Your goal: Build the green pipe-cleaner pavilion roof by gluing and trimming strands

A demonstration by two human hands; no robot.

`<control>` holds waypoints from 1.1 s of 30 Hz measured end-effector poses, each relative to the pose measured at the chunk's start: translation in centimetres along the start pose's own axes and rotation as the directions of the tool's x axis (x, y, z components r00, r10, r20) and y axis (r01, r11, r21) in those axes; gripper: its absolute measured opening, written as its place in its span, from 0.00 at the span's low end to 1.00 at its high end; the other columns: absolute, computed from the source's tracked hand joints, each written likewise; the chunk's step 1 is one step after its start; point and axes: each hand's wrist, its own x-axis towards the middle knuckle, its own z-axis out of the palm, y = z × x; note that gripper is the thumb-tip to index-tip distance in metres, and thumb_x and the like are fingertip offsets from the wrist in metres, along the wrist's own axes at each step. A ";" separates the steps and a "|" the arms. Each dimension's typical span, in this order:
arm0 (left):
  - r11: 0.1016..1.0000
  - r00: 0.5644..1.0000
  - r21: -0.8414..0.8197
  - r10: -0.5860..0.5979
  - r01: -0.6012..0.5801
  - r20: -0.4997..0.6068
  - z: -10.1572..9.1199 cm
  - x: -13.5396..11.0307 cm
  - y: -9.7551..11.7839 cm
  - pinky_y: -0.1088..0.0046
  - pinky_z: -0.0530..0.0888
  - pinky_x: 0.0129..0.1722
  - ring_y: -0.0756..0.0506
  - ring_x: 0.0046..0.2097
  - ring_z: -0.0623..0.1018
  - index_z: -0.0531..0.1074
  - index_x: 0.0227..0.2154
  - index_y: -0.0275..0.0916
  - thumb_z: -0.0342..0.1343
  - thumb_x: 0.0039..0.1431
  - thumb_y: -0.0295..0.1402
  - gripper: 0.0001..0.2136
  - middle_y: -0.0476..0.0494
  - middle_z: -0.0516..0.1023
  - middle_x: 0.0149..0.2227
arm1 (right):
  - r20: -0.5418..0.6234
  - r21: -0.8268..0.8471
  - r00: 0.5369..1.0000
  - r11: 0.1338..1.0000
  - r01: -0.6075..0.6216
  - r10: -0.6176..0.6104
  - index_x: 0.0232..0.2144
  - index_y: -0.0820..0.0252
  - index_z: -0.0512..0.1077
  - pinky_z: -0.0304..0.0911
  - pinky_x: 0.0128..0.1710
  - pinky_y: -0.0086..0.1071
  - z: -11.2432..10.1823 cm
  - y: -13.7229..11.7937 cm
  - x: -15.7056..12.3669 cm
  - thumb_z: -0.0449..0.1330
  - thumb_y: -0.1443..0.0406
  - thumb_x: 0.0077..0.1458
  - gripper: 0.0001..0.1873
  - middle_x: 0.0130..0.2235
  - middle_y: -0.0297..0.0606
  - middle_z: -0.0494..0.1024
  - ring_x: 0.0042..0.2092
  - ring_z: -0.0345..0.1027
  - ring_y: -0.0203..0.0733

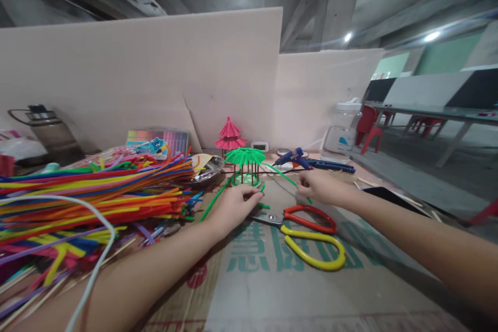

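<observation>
My left hand [235,208] is closed in a pinch, with a short green pipe cleaner piece [262,189] at its fingertips. My right hand [321,185] pinches a longer green pipe cleaner [286,177], which slants up and left toward the small pavilion. That pavilion has a fringed green roof [246,156] on thin brown posts above a round pale green base [246,180]. Beneath my hands lie scissors [311,238] with one red and one yellow handle. Beside their blades is another green snippet [264,206]. A further green pipe cleaner [213,200] lies behind my left wrist.
Bundles of coloured pipe cleaners [97,192] crowd the left side, with a white cable [105,249] in front. Behind stand a pink pagoda [230,135], a blue glue gun [293,157], pliers [330,166], a clear jug [342,132] and a dark bottle [54,135].
</observation>
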 end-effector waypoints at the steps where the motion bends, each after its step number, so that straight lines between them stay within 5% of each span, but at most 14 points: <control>1: 1.000 1.000 -0.024 -0.001 0.001 -0.003 0.0 0.0 0.1 0.72 0.70 0.39 0.45 0.39 0.78 0.80 0.38 0.38 0.52 0.63 0.43 0.16 0.45 0.82 0.38 | -0.027 0.072 1.000 0.997 -0.001 0.003 0.28 0.58 0.64 0.55 0.26 0.29 -0.1 -0.4 -0.4 0.53 0.66 0.55 0.04 0.27 0.36 0.75 0.28 0.69 0.38; 3: 0.998 1.000 -0.070 -0.010 0.009 -0.005 0.0 0.0 0.7 0.72 0.70 0.39 0.44 0.39 0.78 0.79 0.36 0.37 0.52 0.63 0.43 0.16 0.45 0.82 0.36 | -0.080 0.336 0.997 0.941 0.029 -0.002 0.30 0.56 0.60 0.58 0.24 0.28 0.0 -1.4 -1.2 0.49 0.64 0.59 0.05 0.26 0.31 0.72 0.23 0.67 0.35; 6: 0.994 1.000 -0.105 -0.019 0.019 0.005 -0.1 -0.3 2.1 0.73 0.70 0.39 0.44 0.39 0.78 0.79 0.33 0.36 0.53 0.62 0.41 0.14 0.45 0.82 0.35 | -0.134 0.721 0.990 0.681 0.125 -0.040 0.31 0.55 0.59 0.62 0.22 0.28 1.0 -3.5 -1.9 0.52 0.60 0.58 0.06 0.25 0.28 0.70 0.21 0.67 0.34; 9: 0.995 1.000 -0.097 0.027 -0.026 0.008 -0.1 -0.6 3.3 0.73 0.70 0.40 0.44 0.38 0.77 0.78 0.31 0.35 0.52 0.61 0.38 0.13 0.44 0.81 0.35 | -0.159 0.835 0.986 0.526 0.162 -0.052 0.30 0.55 0.60 0.63 0.22 0.28 2.7 -5.1 -1.7 0.56 0.60 0.55 0.08 0.23 0.25 0.68 0.20 0.68 0.34; 13: 0.993 0.996 -0.087 0.078 -0.074 0.041 -0.1 -0.7 3.7 0.73 0.70 0.40 0.45 0.37 0.78 0.78 0.31 0.34 0.52 0.61 0.35 0.12 0.44 0.81 0.33 | -0.217 0.883 0.976 0.422 0.204 -0.018 0.31 0.55 0.61 0.65 0.23 0.29 4.5 -5.5 -1.3 0.57 0.60 0.55 0.08 0.23 0.25 0.69 0.22 0.68 0.34; 24: 0.963 0.961 0.067 0.252 -0.260 0.110 0.2 -0.6 2.9 0.73 0.68 0.38 0.48 0.34 0.75 0.75 0.28 0.35 0.53 0.64 0.35 0.12 0.46 0.78 0.30 | -0.305 0.862 0.952 0.415 0.291 -0.035 0.30 0.55 0.62 0.64 0.26 0.28 4.2 -5.8 -1.7 0.59 0.62 0.54 0.08 0.25 0.26 0.67 0.25 0.65 0.33; 28: 0.853 0.894 0.268 0.433 -0.448 0.115 0.2 -0.8 2.7 0.66 0.66 0.45 0.44 0.39 0.76 0.76 0.32 0.36 0.54 0.64 0.33 0.09 0.44 0.80 0.34 | -0.253 0.882 0.966 0.397 0.255 -0.058 0.36 0.56 0.64 0.61 0.23 0.28 4.2 -5.8 -1.7 0.59 0.59 0.56 0.09 0.27 0.27 0.67 0.24 0.63 0.33; 30: 0.802 0.860 0.314 0.492 -0.508 0.135 0.3 -0.8 2.6 0.65 0.66 0.46 0.43 0.41 0.76 0.76 0.33 0.37 0.53 0.65 0.33 0.09 0.44 0.81 0.35 | -0.230 0.866 0.970 0.438 0.241 -0.079 0.35 0.57 0.65 0.58 0.22 0.28 4.2 -5.6 -1.9 0.57 0.58 0.58 0.09 0.25 0.27 0.66 0.22 0.60 0.33; 33: 0.812 0.864 0.303 0.493 -0.498 0.099 0.2 -0.8 2.6 0.66 0.66 0.44 0.44 0.39 0.76 0.76 0.33 0.36 0.53 0.65 0.34 0.10 0.44 0.80 0.34 | -0.356 0.751 0.927 0.553 0.361 -0.121 0.30 0.57 0.65 0.57 0.24 0.28 4.0 -5.6 -2.8 0.55 0.59 0.61 0.10 0.24 0.28 0.65 0.24 0.59 0.33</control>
